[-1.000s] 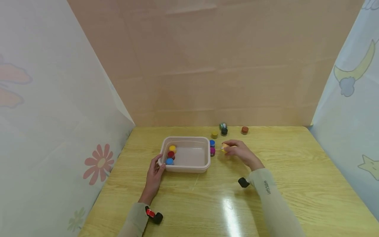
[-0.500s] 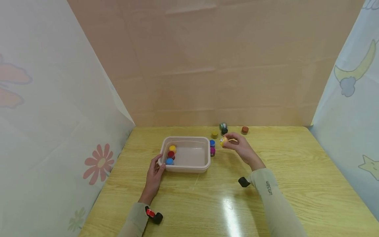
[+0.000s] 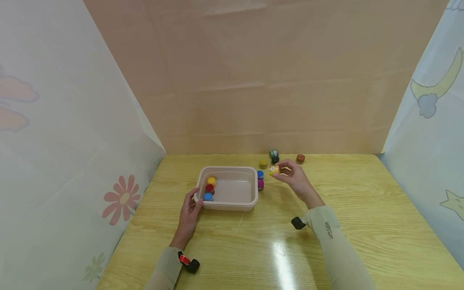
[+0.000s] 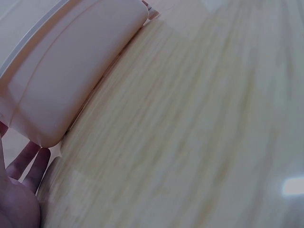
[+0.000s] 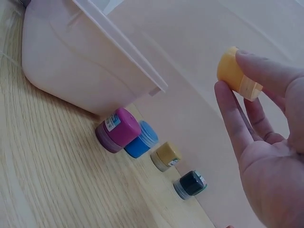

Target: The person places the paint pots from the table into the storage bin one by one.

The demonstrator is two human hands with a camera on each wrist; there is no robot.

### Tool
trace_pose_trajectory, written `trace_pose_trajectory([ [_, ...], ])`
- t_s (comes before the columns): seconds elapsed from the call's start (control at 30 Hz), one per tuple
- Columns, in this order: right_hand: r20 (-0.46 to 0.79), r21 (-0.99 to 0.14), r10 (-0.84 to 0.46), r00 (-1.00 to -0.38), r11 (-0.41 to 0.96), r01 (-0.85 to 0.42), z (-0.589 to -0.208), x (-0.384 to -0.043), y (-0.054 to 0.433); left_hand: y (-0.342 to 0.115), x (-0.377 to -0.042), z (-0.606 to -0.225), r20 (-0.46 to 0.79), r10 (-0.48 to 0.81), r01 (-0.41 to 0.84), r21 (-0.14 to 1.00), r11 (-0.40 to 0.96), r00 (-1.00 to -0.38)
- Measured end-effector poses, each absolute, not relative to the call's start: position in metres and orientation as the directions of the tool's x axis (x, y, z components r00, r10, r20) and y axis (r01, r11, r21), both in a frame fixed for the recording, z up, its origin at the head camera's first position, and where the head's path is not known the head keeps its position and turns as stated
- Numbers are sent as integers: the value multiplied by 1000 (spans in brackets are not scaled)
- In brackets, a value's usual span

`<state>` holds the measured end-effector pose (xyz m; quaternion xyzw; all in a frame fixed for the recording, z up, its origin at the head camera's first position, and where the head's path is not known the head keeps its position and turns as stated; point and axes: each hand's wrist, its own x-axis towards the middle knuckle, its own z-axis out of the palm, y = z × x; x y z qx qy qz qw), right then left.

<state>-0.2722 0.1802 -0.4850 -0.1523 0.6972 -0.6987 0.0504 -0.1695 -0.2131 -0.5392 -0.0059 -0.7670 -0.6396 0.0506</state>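
Note:
My right hand (image 3: 296,180) pinches a small yellow paint jar (image 3: 273,170) between thumb and fingers, above the table right of a pale pink plastic box (image 3: 228,207). In the right wrist view the yellow jar (image 5: 230,69) is tilted, its lighter end toward the palm. My left hand (image 3: 188,213) holds the box's near left corner, thumb at the front and fingers along the side. Inside the box, along its left wall, are a yellow jar (image 3: 211,181), a dark red jar (image 3: 210,188) and a blue jar (image 3: 208,197).
Against the box's right side stand a blue jar (image 3: 260,174) and a magenta jar (image 3: 260,185). Farther back are an ochre jar (image 3: 263,164), a black jar (image 3: 275,160), a green jar (image 3: 273,153) lying tipped, and a red-brown jar (image 3: 300,159). A brown paper wall (image 3: 253,100) closes the back.
My right hand has lifted the yellow jar up and slightly away from me, and turned it so a label shows. The left hand and box have stayed put.

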Motion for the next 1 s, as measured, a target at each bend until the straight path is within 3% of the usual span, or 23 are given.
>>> trace_pose_trajectory([
  [0.5, 132, -988, -348, -928, 30, -152, -475, -276, 142, -222, -185, -564, 92, -73, 76, 979, 191, -993],
  [1.0, 93, -989, -363, -927, 72, -127, -469, -276, 102, -218, -182, -565, 142, -80, 124, 972, 200, -987],
])
